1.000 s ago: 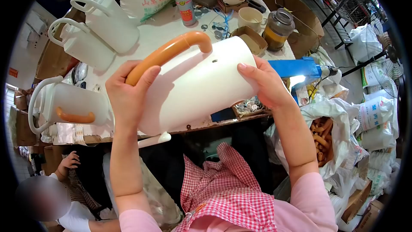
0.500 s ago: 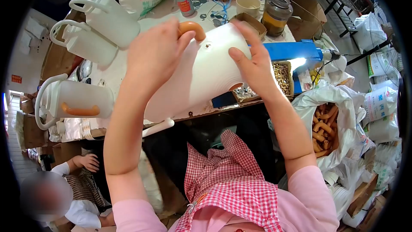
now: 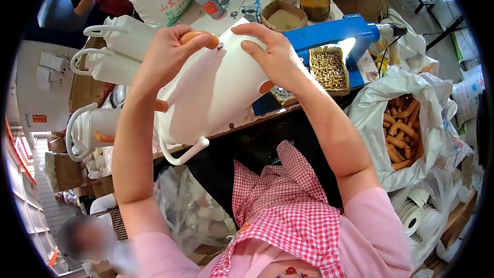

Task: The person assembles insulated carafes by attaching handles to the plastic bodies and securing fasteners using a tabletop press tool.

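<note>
A white jug (image 3: pixel 200 98) lies on its side in front of me, its ringed bottom end to the right. Its white curved handle (image 3: pixel 188 155) hangs over the table edge. My left hand (image 3: pixel 172 54) is closed around an orange curved handle (image 3: pixel 201 37), its end close to a small metal fitting on the jug's upper side. With thumb and fingers, my right hand (image 3: pixel 280 59) grips the jug near its bottom end. Part of another orange piece (image 3: pixel 266 87) shows below that hand, and an orange end (image 3: pixel 161 105) sticks out beside my left forearm.
More white jugs (image 3: pixel 116 67) lie at left. A blue machine arm (image 3: pixel 329 33) with a light stands above a box of brass-coloured fasteners (image 3: pixel 328 69). A sack of orange handles (image 3: pixel 401 134) is at right. A spray can (image 3: pixel 207 1) lies behind; another person (image 3: pixel 105 206) is at lower left.
My left hand has moved left and slightly down with the orange handle, whose end now sits by the metal fitting. My right hand has shifted left along the jug. The camera view has turned.
</note>
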A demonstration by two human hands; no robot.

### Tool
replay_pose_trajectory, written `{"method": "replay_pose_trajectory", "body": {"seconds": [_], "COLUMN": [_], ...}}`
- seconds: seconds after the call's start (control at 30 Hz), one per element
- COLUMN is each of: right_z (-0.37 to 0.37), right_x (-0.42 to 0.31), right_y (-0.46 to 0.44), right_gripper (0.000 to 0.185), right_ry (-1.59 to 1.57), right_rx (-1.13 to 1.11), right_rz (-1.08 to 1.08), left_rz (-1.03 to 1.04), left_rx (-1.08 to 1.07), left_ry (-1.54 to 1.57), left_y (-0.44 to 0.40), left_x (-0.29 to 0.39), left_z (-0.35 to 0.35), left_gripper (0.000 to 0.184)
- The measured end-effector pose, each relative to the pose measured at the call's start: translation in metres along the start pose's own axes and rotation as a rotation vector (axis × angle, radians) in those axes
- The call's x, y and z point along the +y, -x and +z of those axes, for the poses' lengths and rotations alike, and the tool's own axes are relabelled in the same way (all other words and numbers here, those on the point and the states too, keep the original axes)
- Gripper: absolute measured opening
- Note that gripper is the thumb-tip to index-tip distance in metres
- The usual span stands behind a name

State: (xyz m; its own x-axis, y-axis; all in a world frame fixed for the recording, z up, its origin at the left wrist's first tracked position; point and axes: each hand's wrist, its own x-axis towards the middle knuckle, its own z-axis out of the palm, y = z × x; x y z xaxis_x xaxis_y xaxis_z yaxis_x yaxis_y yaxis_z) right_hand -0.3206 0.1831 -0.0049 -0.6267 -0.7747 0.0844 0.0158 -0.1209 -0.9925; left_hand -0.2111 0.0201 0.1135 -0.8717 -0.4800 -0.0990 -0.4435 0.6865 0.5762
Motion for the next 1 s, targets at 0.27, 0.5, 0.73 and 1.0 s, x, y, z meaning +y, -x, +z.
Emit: {"method": "replay_pose_trajectory", "body": {"seconds": [0.27,0.5,0.73,1.0], "right_z": [0.001,0.001,0.001,0.000], "right_x": [0.003,0.006,0.002,0.002], "right_y": [0.002,0.003,0.002,0.002], "right_gripper": [0.033,0.034,0.032,0.032], "right_ry": [0.018,0.069,0.158,0.203], "right_rx": [0.035,0.042,0.045,0.059], "right_rz": [-0.034,-0.023,-0.025,-0.050], "left_rz": [0.084,0.140,0.118,0.135], "left_rx": [-0.066,-0.048,-0.057,-0.024], "left_ry": [-0.090,-0.332,-0.424,-0.397], "left_y": [-0.005,-0.001,0.000,0.002], "left_x": [-0.011,0.002,0.004,0.003], "left_z": [0.005,0.009,0.011,0.015], "left_gripper": [0.028,0.030,0.032,0.029]}}
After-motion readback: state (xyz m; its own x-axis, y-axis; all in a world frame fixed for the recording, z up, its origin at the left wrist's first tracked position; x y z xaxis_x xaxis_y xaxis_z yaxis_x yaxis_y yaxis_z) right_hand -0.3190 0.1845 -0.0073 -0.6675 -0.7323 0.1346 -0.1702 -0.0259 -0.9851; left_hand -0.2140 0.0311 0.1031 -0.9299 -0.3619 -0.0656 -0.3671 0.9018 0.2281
